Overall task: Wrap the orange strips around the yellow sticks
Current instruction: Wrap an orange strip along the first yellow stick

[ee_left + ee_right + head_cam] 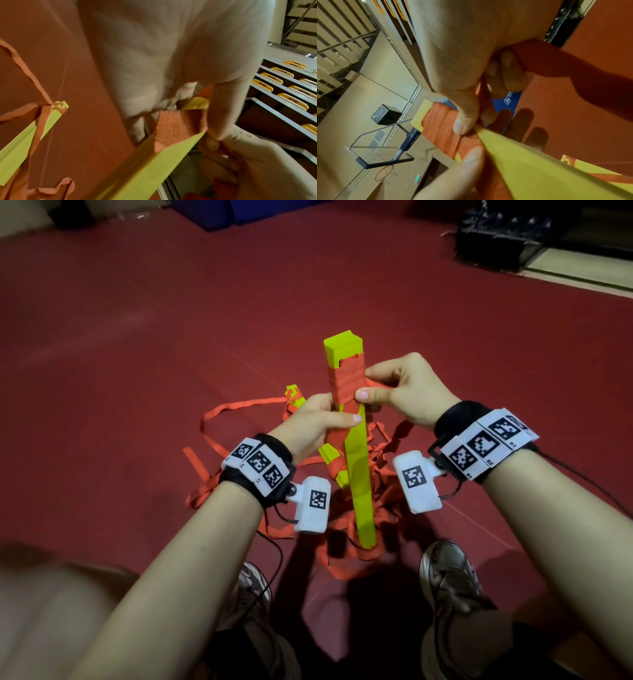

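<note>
Nearest the head camera, two forearms reach forward over a pair of sneakers (448, 577), each wrist strapped with a black band carrying white marker tags and a small white camera block. Between the feet and the hands a tangled heap of loose orange strips (373, 474) lies on the dark red floor (137, 337). The lower end of a long yellow stick (358, 470) sits in that heap, and the stick rises tilted away from the person.

The left hand (318, 422) curls round the stick at mid-height, thumb laid across its near face just below the wrapped section. Above it, the right hand (400, 388) pinches the orange strip (347, 381) against the stick's right edge, thumb in front and fingers behind. That strip already covers a band of the stick in tight woven turns, leaving the notched yellow tip bare above. In the right wrist view the strip's free part runs off from the fingers, taut.

Just beyond the left hand, a second yellow stick (295, 397) lies on the floor with an orange strip caught in its notched end; a third yellow stick (334, 465) shows just beside the held one, lower down.

Far off, a blue mat (239, 210) and a black crate (496, 237) stand at the floor's edge.
</note>
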